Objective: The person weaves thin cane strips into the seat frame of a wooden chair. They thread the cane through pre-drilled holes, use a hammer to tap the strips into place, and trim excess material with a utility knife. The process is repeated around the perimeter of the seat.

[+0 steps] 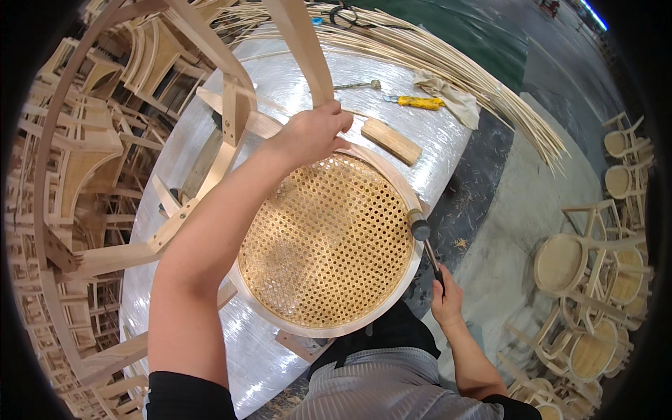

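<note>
A round chair seat [325,241] of woven cane in a pale wooden rim lies in front of me, part of an unfinished wooden chair frame [227,115]. My left hand [315,134] is over the seat's far edge, beside a chair leg [301,49]. Its fingers are curled closed; what they grip is hidden. My right hand [448,299] is closed around the dark handle of a mallet [420,229]. The mallet's dark-faced head is at the right side of the rim; whether it touches cannot be told.
Beyond the seat, a wooden block [392,140], a yellow-handled utility knife [420,103], a slim metal tool [358,85] and a cloth [451,98] rest on the plastic-wrapped table [269,364]. Long rattan strips [483,87] curve along its far side. Wooden chairs stand left and right.
</note>
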{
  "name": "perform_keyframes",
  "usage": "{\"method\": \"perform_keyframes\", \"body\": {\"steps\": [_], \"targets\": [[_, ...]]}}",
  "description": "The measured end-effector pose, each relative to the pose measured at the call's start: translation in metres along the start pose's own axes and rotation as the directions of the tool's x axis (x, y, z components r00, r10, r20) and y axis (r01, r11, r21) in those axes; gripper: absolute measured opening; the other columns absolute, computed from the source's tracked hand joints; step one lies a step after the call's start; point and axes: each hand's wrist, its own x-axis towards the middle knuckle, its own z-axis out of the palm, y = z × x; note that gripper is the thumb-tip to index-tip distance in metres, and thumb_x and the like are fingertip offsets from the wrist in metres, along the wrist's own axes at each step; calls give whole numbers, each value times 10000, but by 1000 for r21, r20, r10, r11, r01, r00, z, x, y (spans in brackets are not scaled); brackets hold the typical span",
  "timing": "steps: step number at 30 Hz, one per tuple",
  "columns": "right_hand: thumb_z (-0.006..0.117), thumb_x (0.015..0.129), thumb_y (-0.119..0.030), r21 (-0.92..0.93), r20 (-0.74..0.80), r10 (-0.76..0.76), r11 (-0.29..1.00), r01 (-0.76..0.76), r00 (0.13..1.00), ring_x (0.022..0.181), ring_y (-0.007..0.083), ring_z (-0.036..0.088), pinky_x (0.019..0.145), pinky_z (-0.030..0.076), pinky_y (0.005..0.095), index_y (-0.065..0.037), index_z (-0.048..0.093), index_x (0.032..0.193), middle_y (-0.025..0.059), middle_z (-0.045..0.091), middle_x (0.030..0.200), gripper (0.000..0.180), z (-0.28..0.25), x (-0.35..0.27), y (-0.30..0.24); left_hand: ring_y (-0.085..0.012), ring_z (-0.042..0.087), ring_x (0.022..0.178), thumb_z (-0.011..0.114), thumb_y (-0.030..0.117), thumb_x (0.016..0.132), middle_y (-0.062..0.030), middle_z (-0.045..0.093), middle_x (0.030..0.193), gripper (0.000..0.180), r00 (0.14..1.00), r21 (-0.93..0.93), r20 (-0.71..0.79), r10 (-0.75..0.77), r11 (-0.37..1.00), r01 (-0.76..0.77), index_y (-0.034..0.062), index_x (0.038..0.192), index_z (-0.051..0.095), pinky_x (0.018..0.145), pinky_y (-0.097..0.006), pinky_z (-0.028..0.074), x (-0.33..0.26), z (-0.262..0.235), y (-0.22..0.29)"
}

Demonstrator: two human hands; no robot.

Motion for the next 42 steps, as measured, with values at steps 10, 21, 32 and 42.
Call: {"method": "perform_keyframes", "body": {"steps": [10,21,32,42], "targets": [[596,1046,-166,60,-17,-190,980,191,982,846,316,709,799,547,367,-35,593,1450,196,720,1003,424,-39,48,-62,-302,725,926,749,242,932,-33,651,1190,176,960,-35,-279,-37,999,29,101,983,656,780,-458,585,-21,43,-10],[577,1081,-201,-45,-30,-192,981,191,981,771,197,644,751,515,327,-20,591,1438,114,691,917,400,-24,71,-86,-293,703,1004,713,245,955,-12,656,1156,162,953,-152,-294,-72,988,28,103,1005,652,824,-463,556,-32,61,-16],[590,1072,-219,-193,40,-85,977,91,996,695,309,667,680,521,393,-130,602,1446,167,657,795,384,-14,86,-79,-287,697,1043,704,173,946,-24,662,1140,197,950,-110,-311,7,993,-43,172,1142,719,857,-453,562,-42,55,-32],[593,1075,-222,-38,4,-174,984,174,985,705,250,633,692,509,347,-96,599,1448,162,671,854,394,-15,83,-94,-291,670,1037,716,-50,815,-71,588,1063,627,948,50,-316,30,999,-15,304,1333,709,868,-430,572,-75,70,-44]]}}
